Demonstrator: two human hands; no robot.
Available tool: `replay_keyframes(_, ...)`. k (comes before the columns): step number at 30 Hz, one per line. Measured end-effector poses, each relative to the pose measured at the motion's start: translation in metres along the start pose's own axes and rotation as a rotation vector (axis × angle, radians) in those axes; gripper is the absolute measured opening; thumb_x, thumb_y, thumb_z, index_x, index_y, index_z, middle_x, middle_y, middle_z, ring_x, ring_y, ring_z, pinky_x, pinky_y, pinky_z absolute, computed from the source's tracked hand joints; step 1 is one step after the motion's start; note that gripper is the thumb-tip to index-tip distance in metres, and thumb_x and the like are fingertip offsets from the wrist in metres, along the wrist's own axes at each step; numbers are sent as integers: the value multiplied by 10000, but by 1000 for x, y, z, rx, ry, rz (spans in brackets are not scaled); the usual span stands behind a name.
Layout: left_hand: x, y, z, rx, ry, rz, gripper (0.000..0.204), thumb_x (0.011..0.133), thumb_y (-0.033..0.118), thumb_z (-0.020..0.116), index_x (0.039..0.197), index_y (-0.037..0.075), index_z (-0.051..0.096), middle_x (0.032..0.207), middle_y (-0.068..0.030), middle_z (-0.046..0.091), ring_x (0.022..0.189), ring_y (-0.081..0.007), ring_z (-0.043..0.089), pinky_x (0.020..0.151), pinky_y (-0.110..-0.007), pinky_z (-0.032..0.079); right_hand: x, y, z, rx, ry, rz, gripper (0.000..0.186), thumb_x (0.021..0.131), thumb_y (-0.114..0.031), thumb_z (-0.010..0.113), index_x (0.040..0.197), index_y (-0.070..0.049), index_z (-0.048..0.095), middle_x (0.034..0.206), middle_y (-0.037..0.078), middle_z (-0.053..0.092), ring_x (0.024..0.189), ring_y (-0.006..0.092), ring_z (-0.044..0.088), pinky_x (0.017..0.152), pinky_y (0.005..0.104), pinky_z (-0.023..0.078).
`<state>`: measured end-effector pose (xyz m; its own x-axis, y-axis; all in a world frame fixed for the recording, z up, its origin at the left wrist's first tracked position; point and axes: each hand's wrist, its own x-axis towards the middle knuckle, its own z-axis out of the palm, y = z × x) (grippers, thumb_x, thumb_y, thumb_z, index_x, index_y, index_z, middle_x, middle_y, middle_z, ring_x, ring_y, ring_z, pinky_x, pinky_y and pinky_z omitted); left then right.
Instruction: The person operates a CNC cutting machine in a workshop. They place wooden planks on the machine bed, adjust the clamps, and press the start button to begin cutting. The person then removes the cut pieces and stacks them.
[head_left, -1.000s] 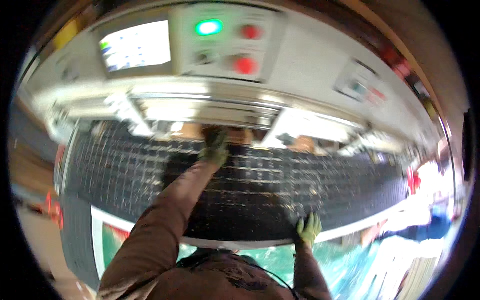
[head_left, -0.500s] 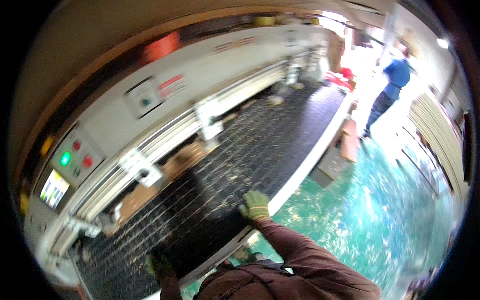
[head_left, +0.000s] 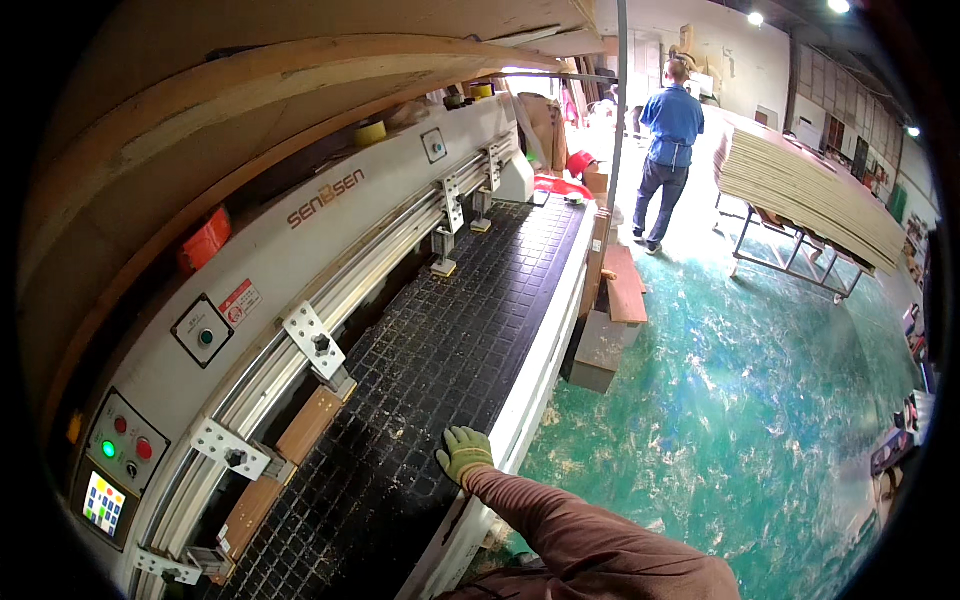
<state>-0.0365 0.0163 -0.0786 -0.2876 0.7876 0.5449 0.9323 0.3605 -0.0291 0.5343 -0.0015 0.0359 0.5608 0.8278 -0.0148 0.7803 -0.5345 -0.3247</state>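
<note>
The black, grid-grooved machine bed (head_left: 440, 365) stretches before us, our green-gloved right hand (head_left: 465, 454) resting palm down on it near its white rim (head_left: 535, 385), fingers slightly spread, gripping nothing; our left hand's state we cannot tell. Along the bed's far side lie brown rectangular boards (head_left: 308, 425) beside white perforated metal brackets (head_left: 308, 333); farther off stands a blue-shirted person (head_left: 672, 125)

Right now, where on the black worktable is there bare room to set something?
The black worktable is mostly bare beyond the right hand, between white edge and metal brackets. Wooden pieces crowd the back, beside the brackets.
</note>
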Motion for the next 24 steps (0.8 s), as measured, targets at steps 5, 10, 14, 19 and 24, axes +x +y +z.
replay_keyframes(5,-1,0,-4,37,-91,-6,696,1004,691,492,1401,128,593,1353,-153,623,1231,-394,588,982,-624,448,-3,3,16,-37,136,-19,679,1025,-527,520,1521,-63,533,1569,155,529,1467,337,459,1218,489,333)
replay_keyframes(10,-20,-6,19,47,-200,-47,737,994,707,484,1426,118,586,1376,-166,618,1253,-409,583,1005,-633,442,-4,-1,9,-79,99,-18,690,1033,-524,503,1538,-55,524,1583,161,522,1469,333,469,1225,460,336)
replay_keyframes(14,-10,-8,16,54,-231,-62,770,986,719,477,1446,110,580,1395,-177,613,1271,-421,579,1024,-640,437,-3,-7,12,-84,115,-6,703,1029,-539,502,1550,-68,516,1585,150,524,1468,340,468,1230,471,328)
replay_keyframes(19,-5,4,-12,81,-291,-64,811,977,735,469,1470,100,572,1419,-191,607,1293,-435,574,1047,-649,431,-2,-7,13,-85,85,18,710,1031,-554,489,1564,-86,506,1610,142,501,1488,342,444,1242,481,308)
replay_keyframes(24,9,21,-45,87,-316,-73,852,967,751,461,1495,90,564,1443,-205,601,1315,-450,569,1070,-658,425,7,-1,26,-49,154,0,690,1011,-544,534,1531,-90,546,1574,152,535,1467,368,457,1229,514,313)
